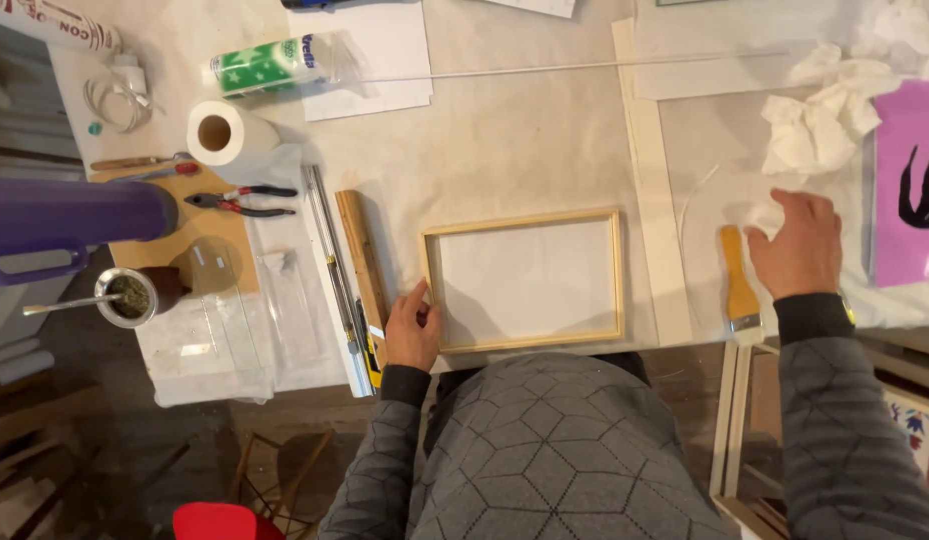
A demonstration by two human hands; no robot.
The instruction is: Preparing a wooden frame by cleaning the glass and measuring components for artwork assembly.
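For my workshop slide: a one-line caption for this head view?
Left hand steadies a wooden frame while the right hand rests beside a brush.

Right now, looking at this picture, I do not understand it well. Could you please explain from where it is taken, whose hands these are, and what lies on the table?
There is no machine here. The one picture comes from a camera worn on a person's head, looking straight down, so you see their own grey sleeves and two bare hands.

The left hand rests on the left edge of a wooden frame that lies flat on the paper-covered table. The right hand lies flat on white tissue, beside a brush with a yellow handle. Neither hand grips anything.

Left of the frame lie a wooden ruler, pliers, a paper roll and a purple flask. A cup with a metal straw stands near it. At the far right lies a pink print, with crumpled tissue beside it.
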